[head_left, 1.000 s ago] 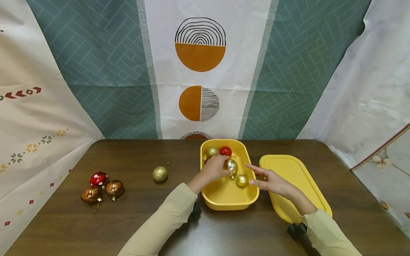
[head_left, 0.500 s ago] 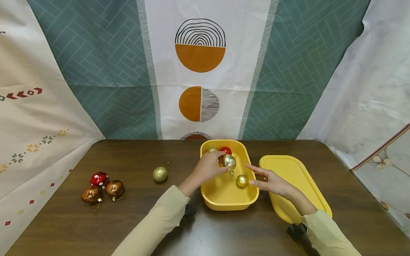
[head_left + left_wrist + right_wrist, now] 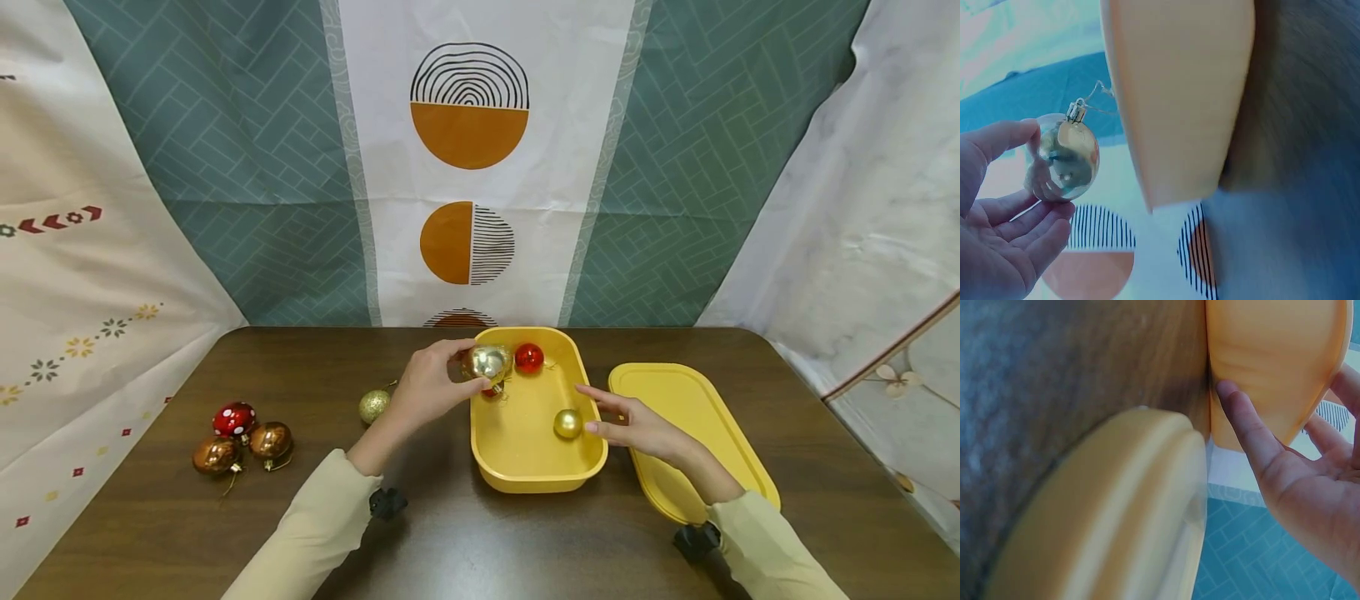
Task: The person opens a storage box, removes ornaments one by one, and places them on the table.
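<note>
Brown tbl point(image 3: 135, 533) – yellow tub point(image 3: 538, 482) w/ red ball point(image 3: 529, 358), gold ball point(image 3: 567, 423)

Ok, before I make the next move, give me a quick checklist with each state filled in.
1. Left grip on the shiny gold ball: ok, held between thumb and fingers.
2. String free of the box: cannot tell, they overlap in the left wrist view.
3. Right grip at the box: ok, appears to touch its right side.
4. Full view inside the box: not ok, the held ball partly hides a red ball.
5. Lid off: ok, beside the box on the table.
</note>
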